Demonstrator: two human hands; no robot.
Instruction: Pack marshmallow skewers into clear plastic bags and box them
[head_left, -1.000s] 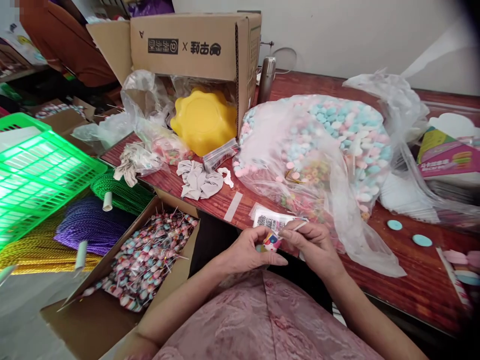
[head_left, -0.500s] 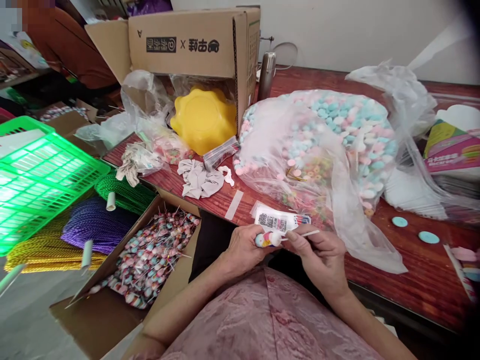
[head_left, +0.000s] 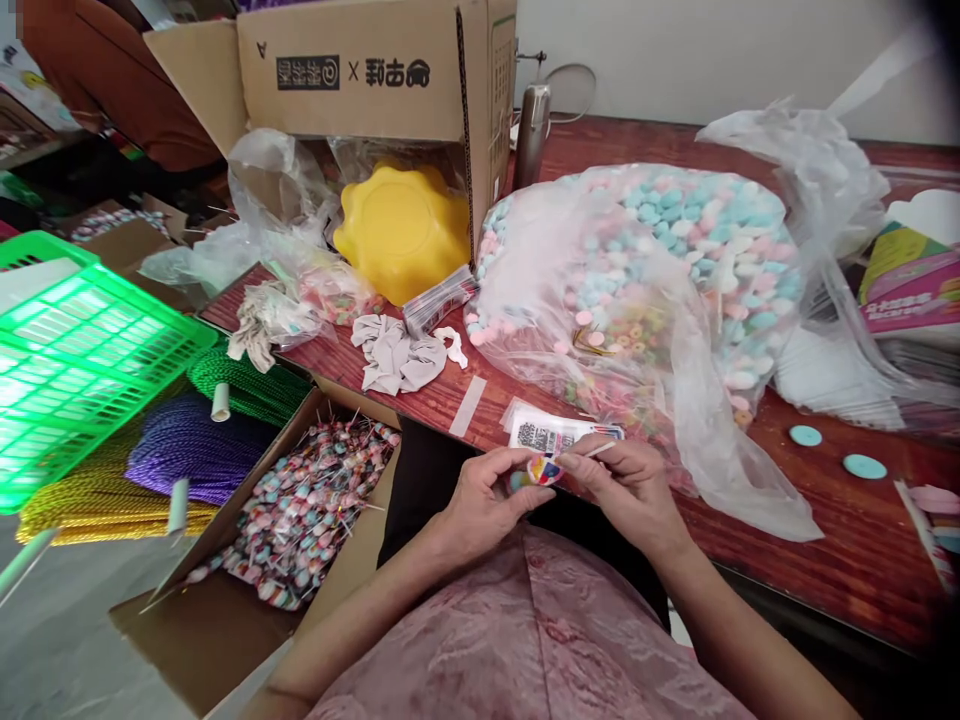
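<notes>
My left hand [head_left: 484,500] and my right hand [head_left: 630,492] meet just in front of the table's near edge. Between their fingertips is a small round multicoloured lollipop [head_left: 544,469]. The left thumb and fingers pinch its candy head. The right fingers grip its thin white stick [head_left: 600,450], which points right. Just behind the hands lies a small white printed packet [head_left: 551,434] on the red wooden table [head_left: 825,540]. A large clear bag of pastel pink, blue and white candy discs [head_left: 675,260] lies beyond it.
An open cardboard box of finished lollipops [head_left: 307,520] sits low at the left. Beside it are green, purple and gold cord spools [head_left: 187,450] and a green plastic basket [head_left: 75,350]. A yellow bowl [head_left: 401,230] rests under a tipped carton [head_left: 375,70]. Two blue discs [head_left: 832,450] lie at right.
The hands have kept working the lollipop: its head has been turned so the flat coloured face shows, and the hands have risen slightly towards the printed packet.
</notes>
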